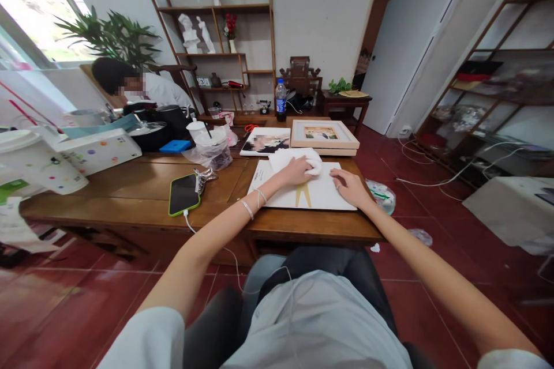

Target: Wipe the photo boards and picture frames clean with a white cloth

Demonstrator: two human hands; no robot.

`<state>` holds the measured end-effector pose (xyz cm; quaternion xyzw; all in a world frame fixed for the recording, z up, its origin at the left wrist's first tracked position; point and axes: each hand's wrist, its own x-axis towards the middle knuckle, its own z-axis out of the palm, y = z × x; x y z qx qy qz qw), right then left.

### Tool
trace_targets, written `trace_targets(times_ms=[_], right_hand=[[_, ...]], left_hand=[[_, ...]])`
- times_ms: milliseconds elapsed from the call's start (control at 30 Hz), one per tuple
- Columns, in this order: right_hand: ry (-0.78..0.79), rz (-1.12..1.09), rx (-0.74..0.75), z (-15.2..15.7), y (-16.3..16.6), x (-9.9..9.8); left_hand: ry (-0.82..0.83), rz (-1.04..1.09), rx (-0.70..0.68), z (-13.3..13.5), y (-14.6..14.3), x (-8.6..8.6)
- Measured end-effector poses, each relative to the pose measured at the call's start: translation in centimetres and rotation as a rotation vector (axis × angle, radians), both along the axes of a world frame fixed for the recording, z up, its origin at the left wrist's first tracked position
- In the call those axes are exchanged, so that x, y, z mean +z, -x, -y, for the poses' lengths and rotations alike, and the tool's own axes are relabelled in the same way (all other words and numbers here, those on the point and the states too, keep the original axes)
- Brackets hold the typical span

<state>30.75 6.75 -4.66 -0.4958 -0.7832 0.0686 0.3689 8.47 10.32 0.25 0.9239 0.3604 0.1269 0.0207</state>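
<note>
A flat white board (322,195) with a yellow mark lies on the wooden table (142,184) in front of me. My left hand (296,172) is closed on a white cloth (303,158) and presses it onto the board's far part. My right hand (348,185) lies flat on the board's right side, fingers stretched out, holding nothing. Just beyond the board stand a framed picture (324,135) and an unframed photo print (265,142).
A phone in a green case (183,194) lies charging to the left of the board, beside a clear plastic bag (210,155). Another person (142,87) sits at the table's far left among boxes and pots. Shelves line the back and right walls; cables cross the red floor.
</note>
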Motion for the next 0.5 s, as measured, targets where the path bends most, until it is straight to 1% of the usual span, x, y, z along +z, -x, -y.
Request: trace_targets(times_ms=[100, 200, 267, 433, 500], right_hand=[[-0.003, 0.007, 0.0, -0.1, 0.0, -0.1], [-0.007, 0.013, 0.006, -0.1, 0.0, -0.1], [-0.01, 0.017, 0.007, -0.2, 0.0, -0.1], [-0.008, 0.03, -0.01, -0.2, 0.0, -0.1], [-0.007, 0.026, -0.011, -0.2, 0.0, -0.1]], left_hand=[[-0.059, -0.082, 0.017, 0.4, -0.3, -0.2], [-0.101, -0.144, 0.003, 2.3, -0.2, 0.0], [-0.134, -0.169, -0.028, 4.4, -0.1, 0.1], [-0.19, -0.244, -0.106, 11.7, 0.2, 0.2], [-0.209, -0.258, -0.137, 14.0, 0.4, 0.3]])
